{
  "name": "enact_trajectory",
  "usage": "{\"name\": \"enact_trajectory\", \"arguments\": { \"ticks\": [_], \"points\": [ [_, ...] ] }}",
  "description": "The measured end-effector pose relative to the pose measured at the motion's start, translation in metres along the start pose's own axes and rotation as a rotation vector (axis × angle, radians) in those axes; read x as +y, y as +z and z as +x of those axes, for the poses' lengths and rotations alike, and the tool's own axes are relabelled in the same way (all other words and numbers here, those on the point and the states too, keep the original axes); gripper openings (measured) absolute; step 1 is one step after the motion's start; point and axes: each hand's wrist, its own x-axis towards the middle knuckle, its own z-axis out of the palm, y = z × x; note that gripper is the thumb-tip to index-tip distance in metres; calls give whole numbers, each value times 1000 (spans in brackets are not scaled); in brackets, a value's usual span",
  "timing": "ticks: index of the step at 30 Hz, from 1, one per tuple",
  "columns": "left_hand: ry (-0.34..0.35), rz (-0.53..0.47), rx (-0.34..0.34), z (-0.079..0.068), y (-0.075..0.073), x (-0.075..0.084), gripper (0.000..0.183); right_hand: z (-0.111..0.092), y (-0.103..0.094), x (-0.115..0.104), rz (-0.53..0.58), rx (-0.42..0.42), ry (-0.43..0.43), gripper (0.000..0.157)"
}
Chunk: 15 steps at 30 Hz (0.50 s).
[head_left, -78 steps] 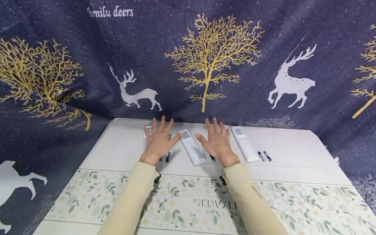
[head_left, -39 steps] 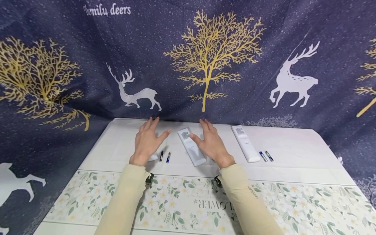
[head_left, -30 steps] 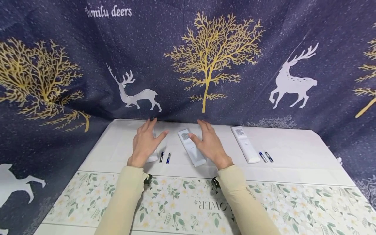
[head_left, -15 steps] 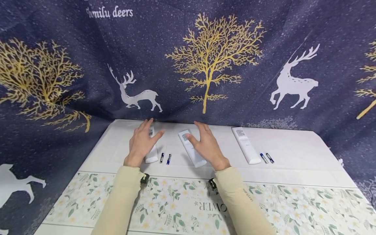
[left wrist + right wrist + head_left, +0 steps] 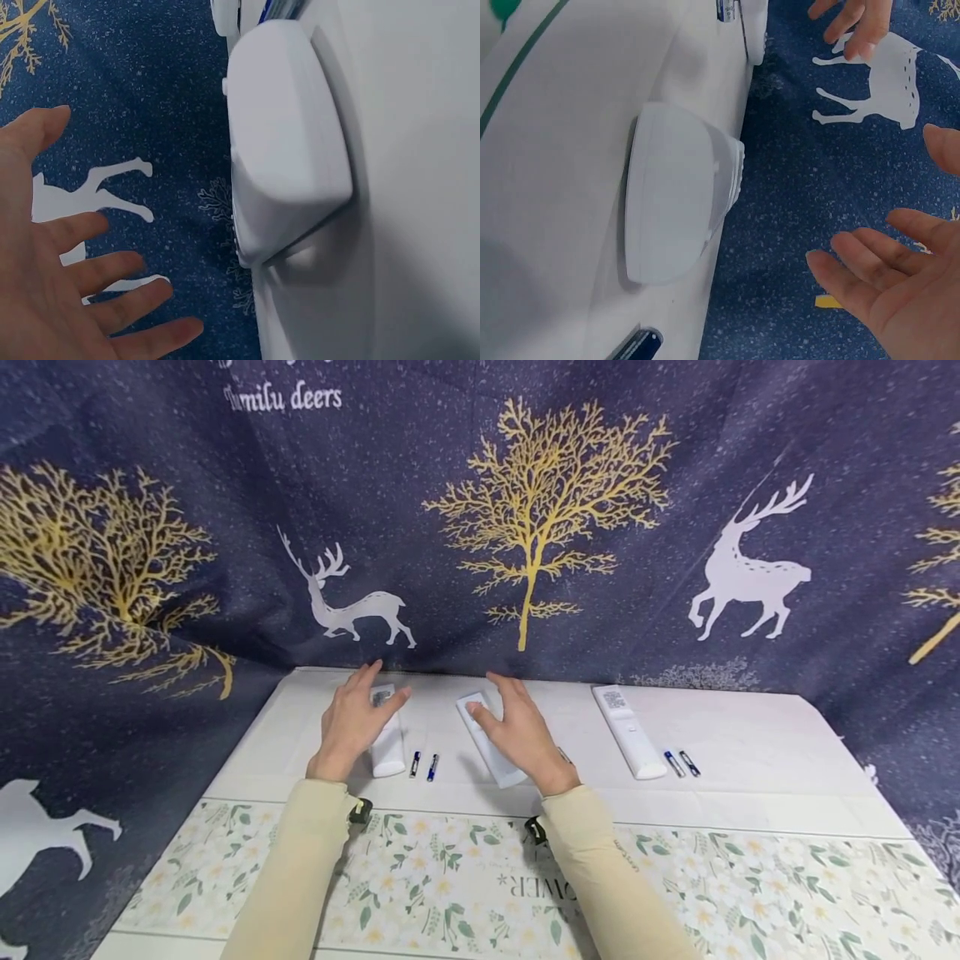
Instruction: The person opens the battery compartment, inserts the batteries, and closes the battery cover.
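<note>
My left hand point(image 5: 348, 722) hovers with spread, relaxed fingers just left of a white remote control point(image 5: 388, 752), overlapping its edge in the head view. The left wrist view has that hand point(image 5: 67, 277) apart from the remote's rounded end point(image 5: 281, 127), its palm bare. Over the middle white remote point(image 5: 495, 766) is my right hand point(image 5: 521, 731), thumb out and fingers loosely extended. In the right wrist view this hand point(image 5: 900, 277) holds nothing, and the middle remote point(image 5: 671, 195) lies apart from it. A third white remote point(image 5: 633, 739) lies further right, label side up.
Two small batteries point(image 5: 416, 765) lie right of the left remote, and two more batteries point(image 5: 674, 764) beside the right one. Another battery point(image 5: 565, 756) is partly hidden by my right wrist. A dark patterned cloth point(image 5: 450, 577) hangs behind the white table point(image 5: 750, 752).
Both hands have drifted left, the left one uncovering most of the left remote and its batteries. Fingers have relaxed from a wide spread. The remotes and batteries stay in place.
</note>
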Motion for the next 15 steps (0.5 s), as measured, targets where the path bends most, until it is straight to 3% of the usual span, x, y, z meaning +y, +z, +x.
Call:
{"name": "enact_trajectory", "arguments": {
  "ticks": [15],
  "points": [
    [-18, -79, -20, 1, -2, -11, 90, 4, 15, -11, 35, 6, -11, 66]
  ]
}}
